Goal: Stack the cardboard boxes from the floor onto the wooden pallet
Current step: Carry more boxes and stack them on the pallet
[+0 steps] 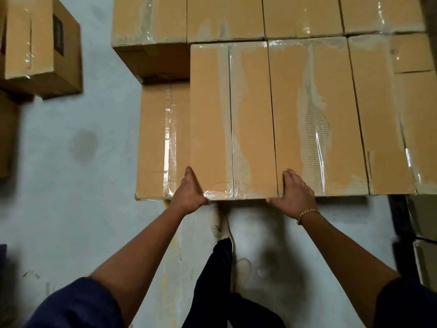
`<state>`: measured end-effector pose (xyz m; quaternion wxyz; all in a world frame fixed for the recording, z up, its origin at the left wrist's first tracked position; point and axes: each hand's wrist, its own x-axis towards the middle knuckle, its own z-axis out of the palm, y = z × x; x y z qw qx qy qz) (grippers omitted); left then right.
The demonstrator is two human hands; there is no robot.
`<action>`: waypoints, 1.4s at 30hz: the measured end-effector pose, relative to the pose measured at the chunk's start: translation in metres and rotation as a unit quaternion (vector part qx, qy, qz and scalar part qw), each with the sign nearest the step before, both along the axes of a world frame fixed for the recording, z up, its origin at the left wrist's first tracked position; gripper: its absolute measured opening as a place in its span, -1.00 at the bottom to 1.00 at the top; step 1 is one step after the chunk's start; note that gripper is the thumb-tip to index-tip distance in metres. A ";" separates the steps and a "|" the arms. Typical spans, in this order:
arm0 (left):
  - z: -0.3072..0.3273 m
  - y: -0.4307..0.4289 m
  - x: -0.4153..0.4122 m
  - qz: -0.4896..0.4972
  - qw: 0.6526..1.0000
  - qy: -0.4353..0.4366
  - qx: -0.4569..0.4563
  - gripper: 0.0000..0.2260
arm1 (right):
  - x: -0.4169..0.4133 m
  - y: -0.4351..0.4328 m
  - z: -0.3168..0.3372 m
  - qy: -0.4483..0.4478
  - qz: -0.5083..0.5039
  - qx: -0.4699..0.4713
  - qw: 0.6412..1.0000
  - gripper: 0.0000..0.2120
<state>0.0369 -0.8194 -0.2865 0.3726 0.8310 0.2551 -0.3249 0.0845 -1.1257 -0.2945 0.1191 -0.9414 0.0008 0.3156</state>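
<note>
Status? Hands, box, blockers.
Left hand braces near left corner of long tan taped cardboard box; right hand flat on top at its seam with the neighbouring box. Box lies level with it. No blocker visible.

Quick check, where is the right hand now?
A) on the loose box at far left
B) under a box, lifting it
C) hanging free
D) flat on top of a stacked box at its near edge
D: the right hand lies flat, fingers straight, on top of the box at its near edge.
</note>
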 end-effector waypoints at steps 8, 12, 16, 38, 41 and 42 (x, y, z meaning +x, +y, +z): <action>0.117 0.016 -0.015 -0.032 0.995 -0.089 0.033 -0.18 | -0.012 0.027 0.114 0.012 0.027 0.045 0.999 -0.17; 0.187 0.039 -0.049 -0.015 0.988 -0.142 0.057 -0.22 | -0.029 0.048 0.183 -0.008 0.024 0.070 0.997 -0.20; 0.250 0.075 -0.090 0.010 0.982 -0.168 0.089 -0.22 | -0.044 0.075 0.245 -0.010 0.051 0.092 0.994 -0.21; 0.395 0.430 -0.185 0.182 0.936 -0.278 0.115 -0.39 | -0.056 0.477 0.382 -0.052 0.133 0.257 0.956 -0.21; 0.403 0.483 -0.188 0.194 0.934 -0.279 0.112 -0.40 | -0.060 0.538 0.386 -0.039 0.132 0.284 0.949 -0.18; 0.404 0.499 -0.189 0.200 0.933 -0.279 0.109 -0.40 | -0.061 0.556 0.388 -0.038 0.136 0.285 0.948 -0.19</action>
